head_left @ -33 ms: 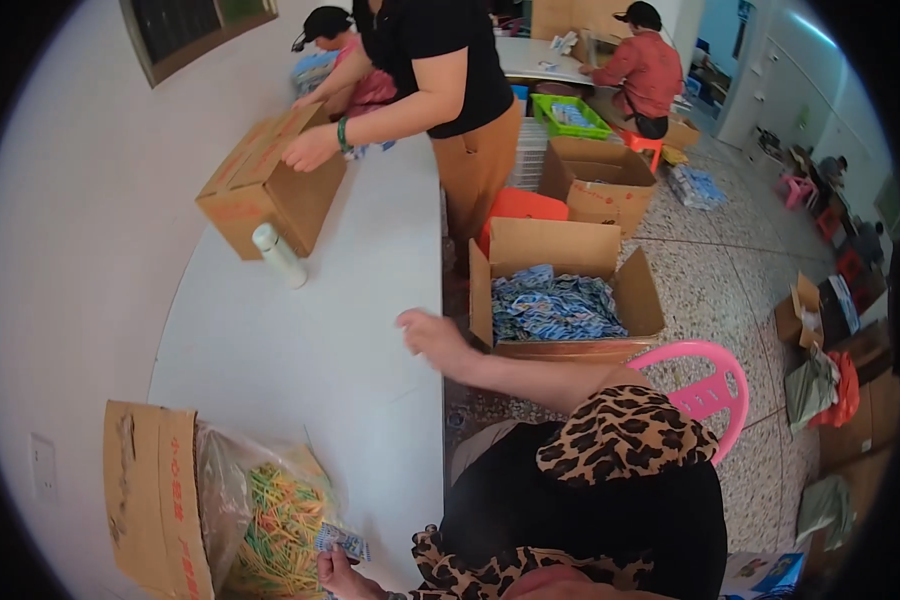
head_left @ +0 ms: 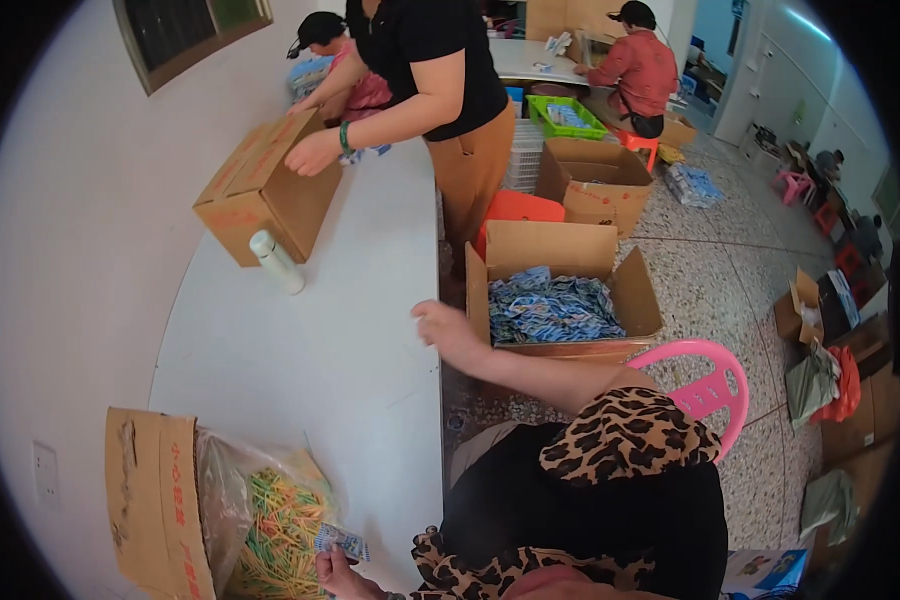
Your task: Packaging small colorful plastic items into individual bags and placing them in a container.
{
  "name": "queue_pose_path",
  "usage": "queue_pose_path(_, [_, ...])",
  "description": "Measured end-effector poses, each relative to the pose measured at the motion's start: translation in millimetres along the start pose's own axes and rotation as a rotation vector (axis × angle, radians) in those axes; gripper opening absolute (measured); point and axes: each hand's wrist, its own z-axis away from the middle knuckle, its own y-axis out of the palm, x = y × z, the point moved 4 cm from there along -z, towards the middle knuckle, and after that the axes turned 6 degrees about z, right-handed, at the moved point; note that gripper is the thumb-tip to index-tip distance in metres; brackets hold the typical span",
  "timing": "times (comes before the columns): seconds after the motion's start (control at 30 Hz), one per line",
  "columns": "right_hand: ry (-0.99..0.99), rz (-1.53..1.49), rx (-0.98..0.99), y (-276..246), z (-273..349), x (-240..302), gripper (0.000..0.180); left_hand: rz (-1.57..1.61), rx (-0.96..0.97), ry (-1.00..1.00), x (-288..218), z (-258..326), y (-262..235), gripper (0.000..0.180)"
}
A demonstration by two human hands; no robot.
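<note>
Beside the bag of sticks, my left hand (head_left: 338, 575) pinches a small blue-and-white packet (head_left: 342, 542). A clear plastic bag (head_left: 226, 470) full of thin yellow, green and orange sticks (head_left: 282, 530) lies next to it, partly inside an opened cardboard carton (head_left: 155, 490). My right hand (head_left: 448, 332) hovers over the table's edge with its fingers curled together. Whether anything is in those fingers cannot be made out. Close by it on the right, an open cardboard box (head_left: 550, 235) holds a heap of blue patterned packets (head_left: 555, 308).
On the white table (head_left: 300, 350) stand a pale green bottle (head_left: 277, 262) and a closed carton (head_left: 260, 190), which a co-worker in black (head_left: 435, 70) handles. Behind are another open box (head_left: 600, 190) and a green crate (head_left: 567, 118). A pink chair (head_left: 705, 395) stands behind me.
My right hand has shifted slightly right, toward the open box of packets. My left hand still holds its packet in the same place. The view has shifted a little.
</note>
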Motion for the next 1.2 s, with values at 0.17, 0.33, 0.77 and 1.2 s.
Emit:
queue_pose_path(0.17, [-0.016, -0.111, -0.201, -76.7, -2.0, -11.6, 0.017, 0.094, 0.063, -0.01, 13.5, -21.6, 21.4, 0.02])
queue_pose_path(0.33, [0.022, -0.131, -0.118, -68.1, -1.7, -5.1, 0.016, 0.044, 0.189, -0.095, 9.6, -33.3, 56.9, 0.014])
queue_pose_path(0.77, [0.083, -0.031, -0.197, -138.4, 2.9, -46.7, 0.015, -0.101, 0.523, -0.13, 11.9, -72.1, 187.3, 0.011])
queue_pose_path(1.2, [-0.247, 0.133, -1.308, -417.2, 40.2, -34.9, 0.035, -0.254, 0.724, -0.129, 9.9, -82.3, 240.3, 0.012])
